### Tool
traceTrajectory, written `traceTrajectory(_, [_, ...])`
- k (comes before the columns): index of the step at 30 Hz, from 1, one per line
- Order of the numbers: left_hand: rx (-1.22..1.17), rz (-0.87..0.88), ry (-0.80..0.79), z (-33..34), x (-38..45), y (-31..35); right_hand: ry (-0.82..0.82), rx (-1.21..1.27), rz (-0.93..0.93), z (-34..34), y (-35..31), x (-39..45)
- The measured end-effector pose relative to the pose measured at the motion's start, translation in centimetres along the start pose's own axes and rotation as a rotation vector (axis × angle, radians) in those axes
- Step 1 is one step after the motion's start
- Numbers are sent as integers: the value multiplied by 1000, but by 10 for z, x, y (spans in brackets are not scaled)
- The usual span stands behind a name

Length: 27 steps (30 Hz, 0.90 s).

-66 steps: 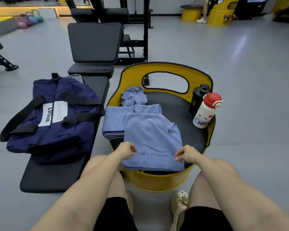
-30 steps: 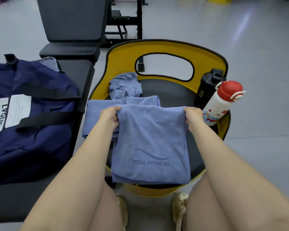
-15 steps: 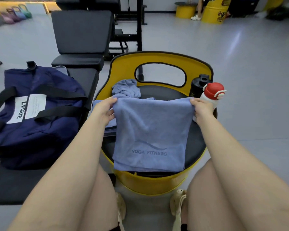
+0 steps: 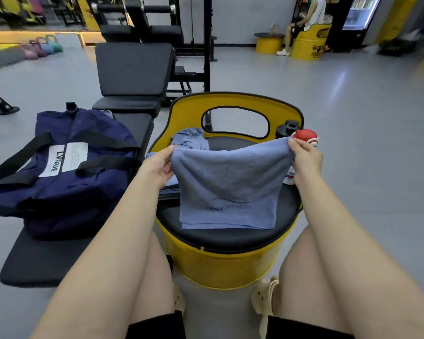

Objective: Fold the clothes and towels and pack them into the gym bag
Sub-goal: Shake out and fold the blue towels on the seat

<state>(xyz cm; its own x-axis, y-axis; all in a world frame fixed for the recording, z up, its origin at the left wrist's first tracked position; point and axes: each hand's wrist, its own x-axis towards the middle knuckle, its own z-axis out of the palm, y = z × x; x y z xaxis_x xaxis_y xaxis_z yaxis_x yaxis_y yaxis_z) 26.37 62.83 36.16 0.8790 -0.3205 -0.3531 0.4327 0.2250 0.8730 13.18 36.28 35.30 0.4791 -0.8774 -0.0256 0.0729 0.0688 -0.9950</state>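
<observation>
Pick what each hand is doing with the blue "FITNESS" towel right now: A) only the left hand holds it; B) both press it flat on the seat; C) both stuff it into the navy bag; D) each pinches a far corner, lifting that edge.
D: the left hand and right hand each pinch a far corner of the blue towel, whose far edge sags between them above the seat.

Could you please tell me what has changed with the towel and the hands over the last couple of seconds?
Both hands left the towel's near edge and took its far corners: the left hand and right hand now pinch them and lift that edge, so the blue towel sags between them above the yellow seat. The gym bag, folded towel and bottles stayed put.
</observation>
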Motion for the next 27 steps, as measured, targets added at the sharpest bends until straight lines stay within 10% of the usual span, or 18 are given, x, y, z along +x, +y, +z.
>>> traceTrajectory(27, [-247,378,-102,-13,-20,13,-88,16,-277,-14,-10,-11])
